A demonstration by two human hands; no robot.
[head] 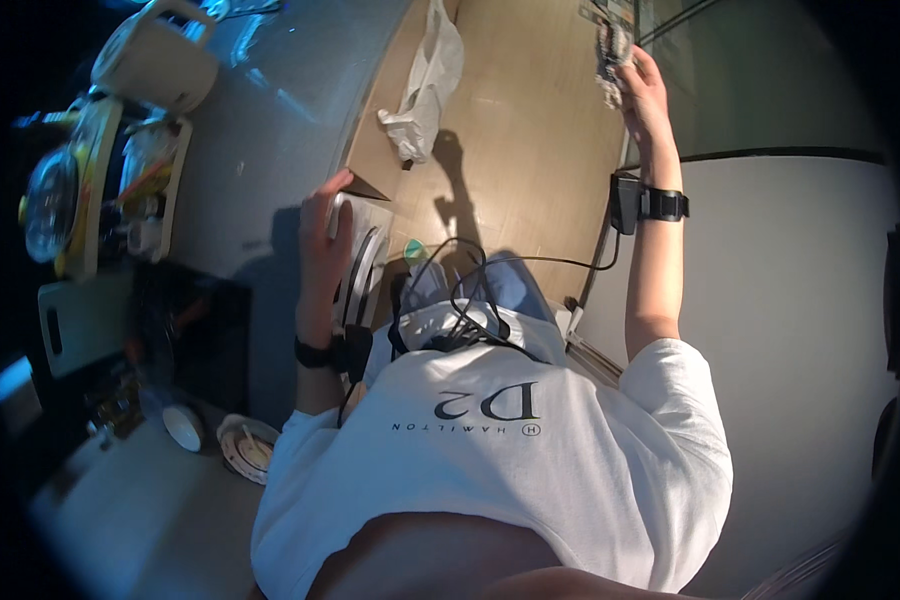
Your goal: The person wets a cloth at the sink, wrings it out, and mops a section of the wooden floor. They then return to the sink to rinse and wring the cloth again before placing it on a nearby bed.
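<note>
My right hand (643,97) is stretched far forward, its fingers closed on a crumpled grey-and-white cloth (613,64). The cloth hangs beside a dark glossy panel (757,82). My left hand (325,221) is at the edge of the grey counter (262,142), with its fingers raised and thumb apart. Against it is a white item with dark curved lines (364,251); whether the hand grips it is unclear. Ahead between the hands, a white plastic bag (426,90) hangs against the cabinet side.
On the left are a white kettle (157,64), a rack (174,187), a cutting board (94,330), a black cooktop (202,337), a white bowl (183,428) and a bowl with residue (247,448). A black cable (555,259) loops from my right wrist over my lap. A pale surface (780,300) lies right.
</note>
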